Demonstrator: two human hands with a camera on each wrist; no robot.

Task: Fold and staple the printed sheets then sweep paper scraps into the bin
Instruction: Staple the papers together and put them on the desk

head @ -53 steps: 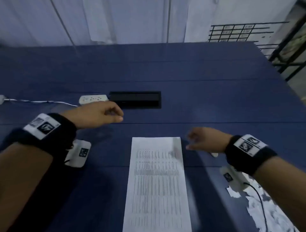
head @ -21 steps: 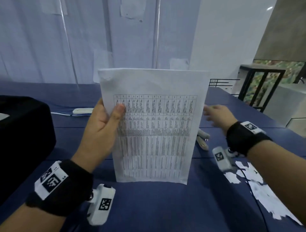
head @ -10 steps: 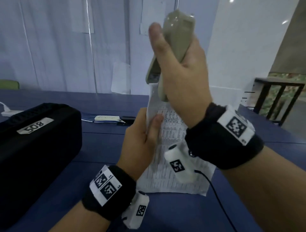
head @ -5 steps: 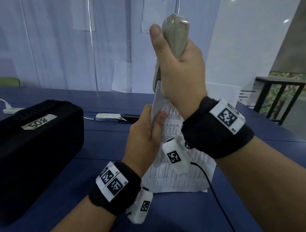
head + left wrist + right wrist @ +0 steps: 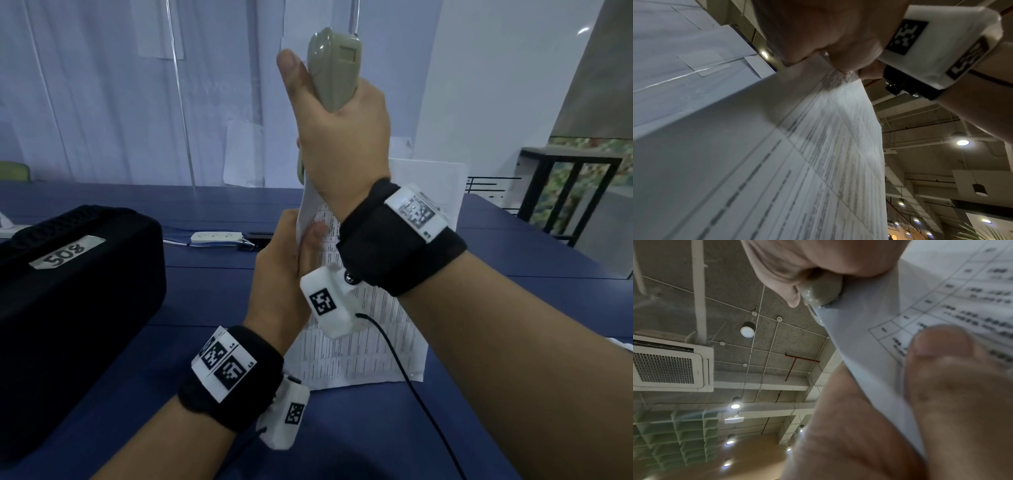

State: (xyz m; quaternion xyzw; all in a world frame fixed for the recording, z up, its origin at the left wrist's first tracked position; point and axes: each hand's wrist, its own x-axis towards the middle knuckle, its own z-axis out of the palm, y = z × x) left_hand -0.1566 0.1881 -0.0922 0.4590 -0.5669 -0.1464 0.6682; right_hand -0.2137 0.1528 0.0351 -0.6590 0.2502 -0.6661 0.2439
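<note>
The printed sheets (image 5: 370,346) stand upright above the blue table (image 5: 376,428), pinched at their left edge by my left hand (image 5: 291,260), thumb on the printed side. My right hand (image 5: 339,137) grips a grey-green stapler (image 5: 334,65), held nose down and closed over the sheets' top left corner. In the right wrist view the stapler's nose (image 5: 820,293) meets the paper's edge (image 5: 869,321), with my left thumb (image 5: 941,363) just below. The left wrist view looks up along the printed table on the sheets (image 5: 818,162). The corner under the stapler is hidden by my right hand.
A black case (image 5: 68,301) labelled 508 fills the table's left side. A white power strip (image 5: 215,237) with its cable lies behind the hands. A dark metal frame (image 5: 565,192) stands at the far right. A white paper scrap (image 5: 621,344) peeks out beyond my right forearm.
Over five seconds the sheets went from lying flat to held upright, and my right hand took up the stapler. Over the last second the stapler closed onto the top corner.
</note>
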